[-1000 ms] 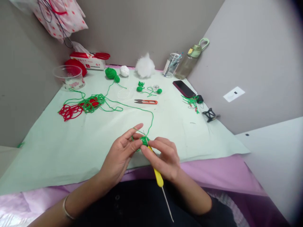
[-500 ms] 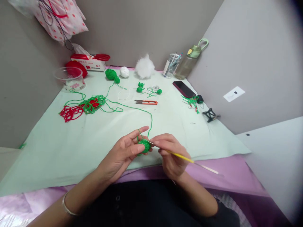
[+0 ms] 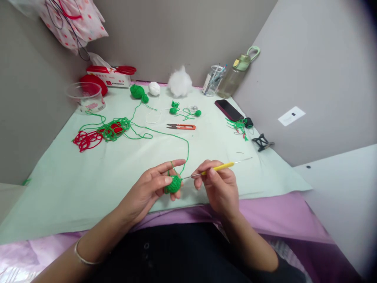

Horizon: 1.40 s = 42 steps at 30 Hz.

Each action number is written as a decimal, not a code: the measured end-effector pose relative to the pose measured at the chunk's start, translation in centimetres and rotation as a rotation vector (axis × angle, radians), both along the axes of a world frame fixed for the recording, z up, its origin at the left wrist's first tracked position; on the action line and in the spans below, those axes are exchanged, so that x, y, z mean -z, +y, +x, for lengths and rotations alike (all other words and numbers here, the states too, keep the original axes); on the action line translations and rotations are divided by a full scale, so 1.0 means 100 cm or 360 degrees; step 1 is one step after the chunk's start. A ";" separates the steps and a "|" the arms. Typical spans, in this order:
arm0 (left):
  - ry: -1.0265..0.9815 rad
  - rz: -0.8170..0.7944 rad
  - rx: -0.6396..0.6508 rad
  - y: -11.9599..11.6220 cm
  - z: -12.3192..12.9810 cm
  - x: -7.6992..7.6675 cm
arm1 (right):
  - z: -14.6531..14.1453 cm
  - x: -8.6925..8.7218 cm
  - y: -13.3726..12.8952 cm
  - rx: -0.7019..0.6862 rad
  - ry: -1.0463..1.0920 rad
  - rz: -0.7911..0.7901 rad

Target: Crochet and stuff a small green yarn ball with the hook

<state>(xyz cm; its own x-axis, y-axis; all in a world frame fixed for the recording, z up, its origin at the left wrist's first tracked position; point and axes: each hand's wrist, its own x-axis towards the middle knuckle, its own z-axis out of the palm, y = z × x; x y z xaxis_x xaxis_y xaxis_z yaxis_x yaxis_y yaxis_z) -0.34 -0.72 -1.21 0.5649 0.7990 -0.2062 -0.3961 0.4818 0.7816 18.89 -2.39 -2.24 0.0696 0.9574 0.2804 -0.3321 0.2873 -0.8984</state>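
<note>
My left hand (image 3: 153, 184) pinches a small rounded green crocheted piece (image 3: 173, 184) above the table's front edge. Green yarn (image 3: 187, 149) loops over its raised index finger and runs back across the cloth. In my right hand (image 3: 219, 184) is a crochet hook with a yellow grip (image 3: 219, 168), held between thumb and fingers. The hook's thin metal tip points left and meets the right edge of the green piece; whether it sits inside a stitch is too small to tell.
Orange snips (image 3: 181, 127) lie mid-table. Tangled red and green yarn (image 3: 113, 130) is at the left, with a clear tub (image 3: 92, 104) behind. Farther back are white stuffing (image 3: 180, 82) and a bottle (image 3: 232, 80); a phone (image 3: 229, 110) lies at the right.
My right hand has turned, and the hook's rear end has swung up from pointing down-right to slightly up-right. The green piece and my left hand have shifted slightly left.
</note>
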 end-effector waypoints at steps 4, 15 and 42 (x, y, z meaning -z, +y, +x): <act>-0.0062 -0.0088 0.0080 0.000 -0.002 0.000 | 0.001 -0.004 0.001 -0.0153 0.0112 -0.0091; 0.0245 0.0253 -0.0074 -0.005 0.003 0.005 | -0.008 0.001 -0.007 0.0113 -0.0646 0.0438; 0.0693 0.0629 -0.0125 -0.003 -0.003 -0.008 | 0.009 0.001 -0.001 -0.0272 -0.0311 0.0182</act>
<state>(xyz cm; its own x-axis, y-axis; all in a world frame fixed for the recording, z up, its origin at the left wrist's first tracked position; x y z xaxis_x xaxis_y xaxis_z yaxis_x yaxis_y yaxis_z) -0.66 -1.01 -0.44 0.4310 0.8984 -0.0840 -0.0217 0.1033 0.9944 19.75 -2.46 -2.35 -0.1558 0.9120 0.3794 -0.2083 0.3452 -0.9151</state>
